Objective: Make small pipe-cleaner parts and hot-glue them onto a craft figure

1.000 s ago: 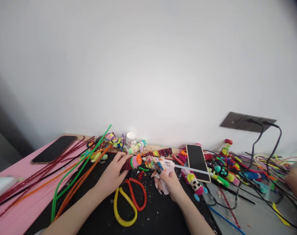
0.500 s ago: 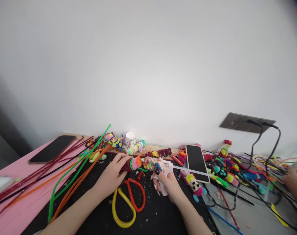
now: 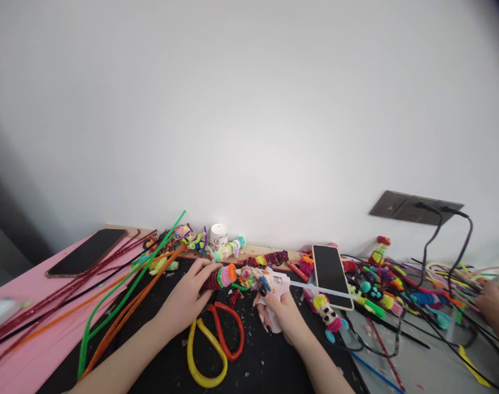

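My left hand [image 3: 190, 290] is closed around a pipe-cleaner figure [image 3: 221, 277] with dark red, green, pink and orange coils; its orange end points right. In my right hand [image 3: 276, 309] is a white hot glue gun [image 3: 280, 282], gripped by its handle. The gun's front, crusted with coloured fluff, faces the orange end, close to it; whether they touch I cannot tell. A long clear glue stick [image 3: 321, 289] sticks out of the gun's back. Below the hands lie scissors with one red and one yellow handle [image 3: 208, 350], on a black mat [image 3: 257, 364].
Green and orange pipe cleaners [image 3: 121, 298] and a dark phone [image 3: 87, 251] lie left on pink board. Behind stands a paper cup [image 3: 218, 235]. At right are a second phone [image 3: 333, 276], finished figures [image 3: 329, 317], cables [image 3: 425, 246] and another person's hand [image 3: 493, 301].
The view has shifted very slightly. Both hands keep their grips, with the glue gun still held close to the figure's orange end.
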Available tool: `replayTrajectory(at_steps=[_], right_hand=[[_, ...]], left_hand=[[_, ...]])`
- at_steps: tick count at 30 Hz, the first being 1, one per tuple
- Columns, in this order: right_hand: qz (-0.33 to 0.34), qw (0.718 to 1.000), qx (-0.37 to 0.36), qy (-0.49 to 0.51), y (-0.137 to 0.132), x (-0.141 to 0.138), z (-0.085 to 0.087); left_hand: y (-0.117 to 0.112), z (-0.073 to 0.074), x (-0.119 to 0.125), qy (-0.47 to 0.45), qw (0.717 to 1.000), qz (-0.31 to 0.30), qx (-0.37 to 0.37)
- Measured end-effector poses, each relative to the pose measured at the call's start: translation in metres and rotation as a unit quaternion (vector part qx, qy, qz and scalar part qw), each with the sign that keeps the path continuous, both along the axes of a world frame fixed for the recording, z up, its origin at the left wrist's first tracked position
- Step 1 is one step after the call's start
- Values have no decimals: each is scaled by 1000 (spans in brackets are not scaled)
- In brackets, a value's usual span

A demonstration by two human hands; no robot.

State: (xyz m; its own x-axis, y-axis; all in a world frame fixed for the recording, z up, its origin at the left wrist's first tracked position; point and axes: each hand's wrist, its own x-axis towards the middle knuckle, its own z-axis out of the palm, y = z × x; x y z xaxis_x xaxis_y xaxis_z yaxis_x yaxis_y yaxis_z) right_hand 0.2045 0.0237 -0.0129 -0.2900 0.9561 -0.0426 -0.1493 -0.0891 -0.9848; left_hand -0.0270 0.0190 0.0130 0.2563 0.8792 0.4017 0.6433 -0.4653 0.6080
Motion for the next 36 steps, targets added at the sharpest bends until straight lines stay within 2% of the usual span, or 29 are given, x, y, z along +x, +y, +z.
replayTrajectory(at_steps=[36], right_hand=[[-19,999,-24,-28,0,-1,-2]], left_hand=[[2,-4,-4,5,999,29,17]])
